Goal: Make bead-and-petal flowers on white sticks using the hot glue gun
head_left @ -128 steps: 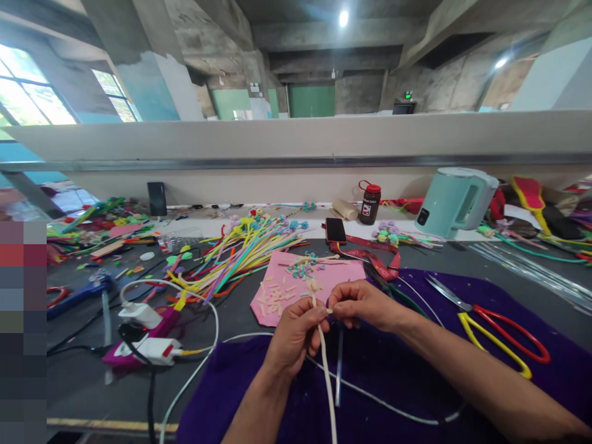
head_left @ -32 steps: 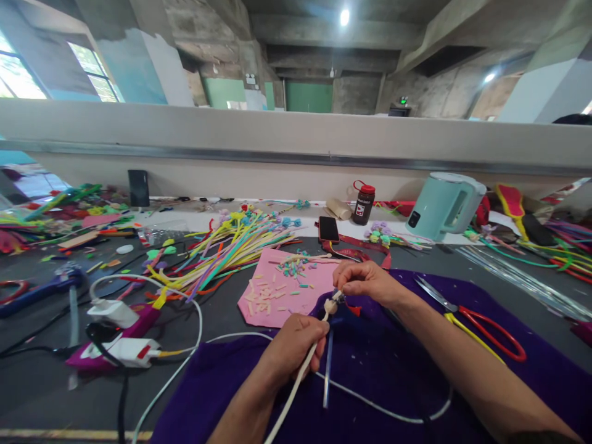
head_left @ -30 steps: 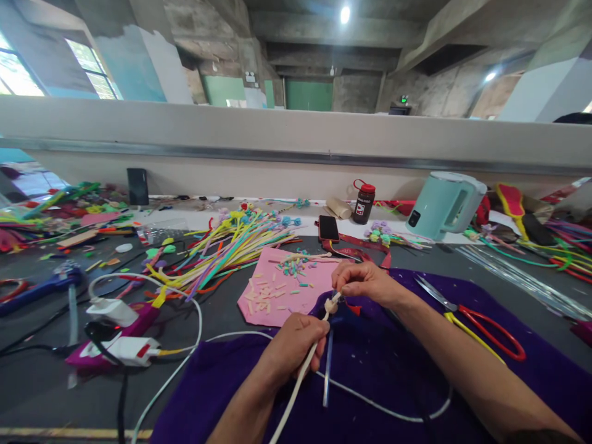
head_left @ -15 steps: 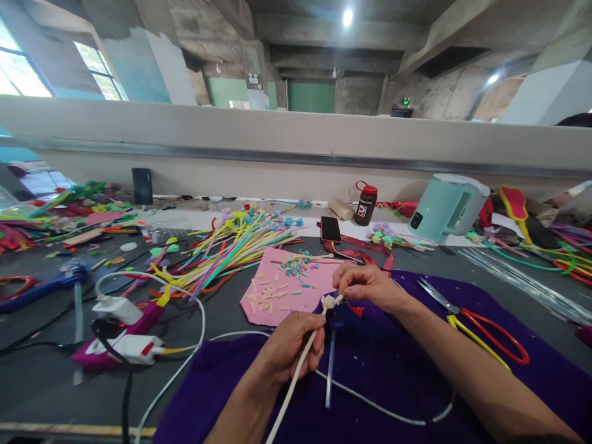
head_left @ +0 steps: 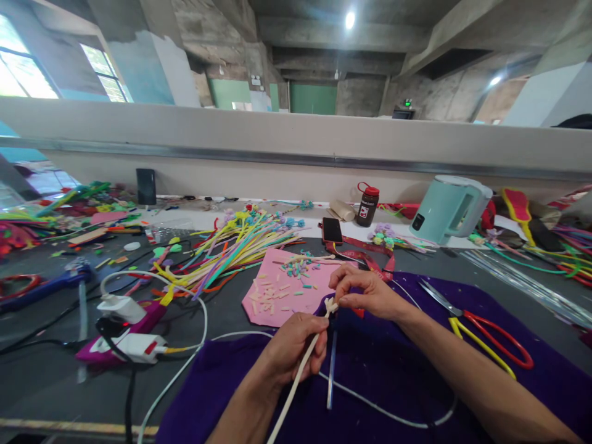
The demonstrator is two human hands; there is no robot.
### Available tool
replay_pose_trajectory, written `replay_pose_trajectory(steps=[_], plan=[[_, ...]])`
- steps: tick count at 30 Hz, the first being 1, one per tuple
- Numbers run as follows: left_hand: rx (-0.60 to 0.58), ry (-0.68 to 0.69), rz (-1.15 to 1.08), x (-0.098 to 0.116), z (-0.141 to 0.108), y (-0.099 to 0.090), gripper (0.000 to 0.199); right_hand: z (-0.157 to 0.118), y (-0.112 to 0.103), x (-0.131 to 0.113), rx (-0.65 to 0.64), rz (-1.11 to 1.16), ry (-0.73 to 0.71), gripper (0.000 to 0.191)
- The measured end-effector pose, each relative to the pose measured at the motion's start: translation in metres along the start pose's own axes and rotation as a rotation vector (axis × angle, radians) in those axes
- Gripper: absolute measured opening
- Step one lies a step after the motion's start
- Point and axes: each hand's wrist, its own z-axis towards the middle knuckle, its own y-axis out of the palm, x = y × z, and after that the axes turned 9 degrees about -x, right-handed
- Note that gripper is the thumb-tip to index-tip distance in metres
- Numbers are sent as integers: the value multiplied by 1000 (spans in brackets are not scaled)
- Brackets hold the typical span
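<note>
My left hand [head_left: 303, 345] is closed around a cream fuzzy craft stem [head_left: 291, 394], which runs down toward the lower edge of the view. At the stem's top, just above my left thumb, sits a small cream flower-like head [head_left: 330, 306]. The fingertips of my right hand [head_left: 363, 291] pinch that head from the right side. Below the hands, a glue stick [head_left: 332, 376] points down over the purple cloth [head_left: 379, 388]; the tool it seems to belong to is mostly hidden. Behind my hands lies a pink sheet [head_left: 253, 306] with small cream and coloured pieces on it.
Scissors [head_left: 462, 312] with red and yellow handles lie on the cloth at right. At left are a power strip [head_left: 152, 317] with cables and a blue glue gun [head_left: 50, 287]. A bundle of coloured stems [head_left: 240, 253], a phone [head_left: 332, 230], a bottle [head_left: 367, 206] and a kettle [head_left: 444, 209] stand farther back.
My right fingers have moved slightly left and down, closer against the flower-like head. My left hand keeps its hold on the stem. The whole view has shifted a little.
</note>
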Motion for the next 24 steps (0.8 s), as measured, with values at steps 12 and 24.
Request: replay_pose_trajectory(steps=[12,24], plan=[[4,-6,19,4,-1,4,38,0,-3,-2,-41,-115,-16,7],[-19,-14,70,3,-1,1,35,0,-2,-3,-40,-172,-35,7]])
